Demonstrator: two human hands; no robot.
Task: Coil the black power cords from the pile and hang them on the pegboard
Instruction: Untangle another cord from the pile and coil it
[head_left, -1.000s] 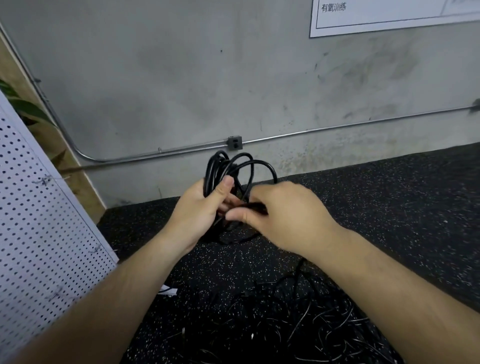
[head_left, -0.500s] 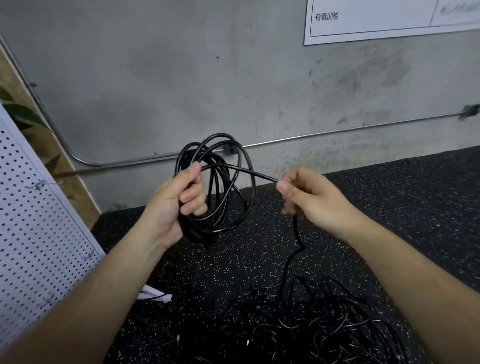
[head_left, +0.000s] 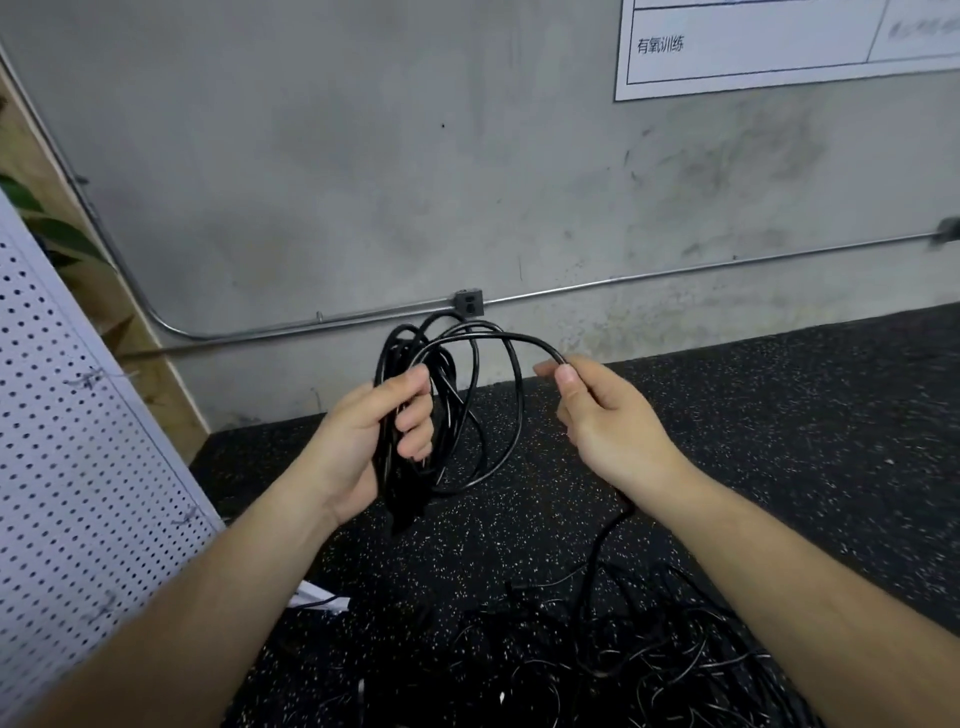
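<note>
My left hand (head_left: 371, 441) grips a bundle of several loops of a black power cord (head_left: 470, 410), held upright in front of me. My right hand (head_left: 608, 421) pinches the same cord between thumb and fingers just right of the coil, and a fresh arc runs from it over to the bundle. Below my right hand the cord drops to a tangled pile of black cords (head_left: 613, 660) on the speckled floor. The white pegboard (head_left: 67, 467) leans at the left, with small hooks on it.
A grey concrete wall stands ahead, with a metal conduit and a junction box (head_left: 469, 303) low on it. A white poster (head_left: 779, 47) hangs at the upper right. A small white piece (head_left: 317, 597) lies on the black rubber floor near the pegboard's foot. Green leaves show at the far left.
My hands drew apart, then my right hand pulled out more cord and is swinging it back toward the coil as a new loop. The view also dipped slightly.
</note>
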